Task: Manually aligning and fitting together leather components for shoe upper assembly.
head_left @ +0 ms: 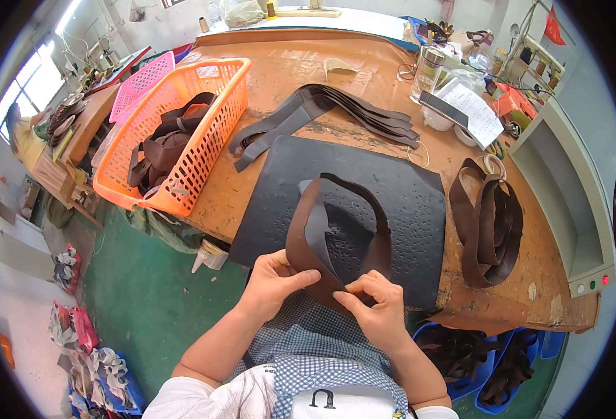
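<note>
A wide dark brown strip (301, 233), grey-blue on its inner face, curves up into a loop in front of me. My left hand (277, 283) pinches the loop's near left side between thumb and fingers. Just to the right, my right hand (373, 299) pinches the same strip near its lower edge. Beneath the loop lies a black mat (412, 230) with a pitted surface. A bundle of flat brown and grey strips (336, 105) rests beyond the mat. Several looped brown strips (486, 230) lie to its right.
An orange basket (241, 87) of brown strips stands at the left table edge, near a pink basket (140, 84). At the back right are a glass jar (428, 73), a phone (444, 109) and paper (481, 115). A grey machine housing (559, 188) borders the right; blue bins (507, 363) sit below.
</note>
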{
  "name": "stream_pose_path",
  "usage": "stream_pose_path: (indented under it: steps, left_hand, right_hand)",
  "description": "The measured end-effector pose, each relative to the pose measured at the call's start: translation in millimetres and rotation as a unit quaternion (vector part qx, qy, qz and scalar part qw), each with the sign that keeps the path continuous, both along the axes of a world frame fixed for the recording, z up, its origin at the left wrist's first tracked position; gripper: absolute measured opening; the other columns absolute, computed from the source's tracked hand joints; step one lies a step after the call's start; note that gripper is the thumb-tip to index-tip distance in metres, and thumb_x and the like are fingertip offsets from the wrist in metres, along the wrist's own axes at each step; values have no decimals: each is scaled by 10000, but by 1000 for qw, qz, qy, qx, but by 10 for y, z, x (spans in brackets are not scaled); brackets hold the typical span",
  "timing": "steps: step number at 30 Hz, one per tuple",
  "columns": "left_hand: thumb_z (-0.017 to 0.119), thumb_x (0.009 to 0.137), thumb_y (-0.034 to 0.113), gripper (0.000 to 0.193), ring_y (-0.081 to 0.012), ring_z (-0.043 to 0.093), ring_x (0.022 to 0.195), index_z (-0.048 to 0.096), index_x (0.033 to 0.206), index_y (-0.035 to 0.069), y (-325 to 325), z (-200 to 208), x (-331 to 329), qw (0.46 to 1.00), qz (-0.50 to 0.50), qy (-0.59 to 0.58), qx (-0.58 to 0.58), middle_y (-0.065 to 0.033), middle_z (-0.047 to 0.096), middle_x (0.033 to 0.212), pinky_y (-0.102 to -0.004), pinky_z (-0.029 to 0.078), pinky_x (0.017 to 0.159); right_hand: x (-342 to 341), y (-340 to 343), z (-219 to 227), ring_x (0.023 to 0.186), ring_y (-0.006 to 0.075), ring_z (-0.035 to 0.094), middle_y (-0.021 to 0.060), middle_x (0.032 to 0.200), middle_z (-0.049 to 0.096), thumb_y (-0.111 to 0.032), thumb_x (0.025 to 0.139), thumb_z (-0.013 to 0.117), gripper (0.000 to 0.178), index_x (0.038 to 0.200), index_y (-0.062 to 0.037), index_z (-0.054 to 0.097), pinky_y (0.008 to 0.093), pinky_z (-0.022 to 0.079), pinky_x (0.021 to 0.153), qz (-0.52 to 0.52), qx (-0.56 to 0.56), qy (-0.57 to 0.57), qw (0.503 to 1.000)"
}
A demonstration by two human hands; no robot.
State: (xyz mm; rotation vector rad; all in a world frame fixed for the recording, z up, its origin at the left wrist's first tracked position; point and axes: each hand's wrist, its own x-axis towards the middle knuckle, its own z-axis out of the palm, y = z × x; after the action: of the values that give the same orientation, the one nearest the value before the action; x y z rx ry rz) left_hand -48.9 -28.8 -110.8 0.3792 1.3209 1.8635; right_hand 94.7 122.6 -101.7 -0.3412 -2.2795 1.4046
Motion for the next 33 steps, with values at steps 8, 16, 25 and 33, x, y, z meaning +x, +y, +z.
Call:
stream_pose_path:
  steps: [8,16,25,33]
  left_hand:
    - [748,834,-13,218,-160,688,900,713,1048,-27,19,4,44,999,-39,-7,7,-107,735,988,-308,560,850]
    - [740,813,-48,220,-200,709,898,719,1031,-30,9,-116,47,1000,-18,-2,7,-140,737,988,-346,578,851]
    - [732,831,-29,233,-158,690,882,703,1062,-8,77,32,60,999,38,3,4,-85,730,985,-312,565,818]
    - [742,819,-33,209,-159,689,852,705,1023,-10,8,33,-102,1000,1,24,-3,-86,729,943,-300,561,793]
  right_hand:
    - [-80,-29,110,652,223,634,130,738,673,-56,815,744,128,889,44,716,337,468,566,19,63,-20,998]
    - [-63,-19,85,676,270,639,141,774,684,-107,866,701,143,915,25,722,368,483,607,41,49,-50,997]
    - [-75,21,95,567,110,585,98,704,691,-69,845,739,134,901,53,741,258,424,506,12,-111,-73,991]
    - [-56,9,56,577,174,600,117,696,683,-97,866,706,139,889,37,736,315,435,524,17,-51,-57,997]
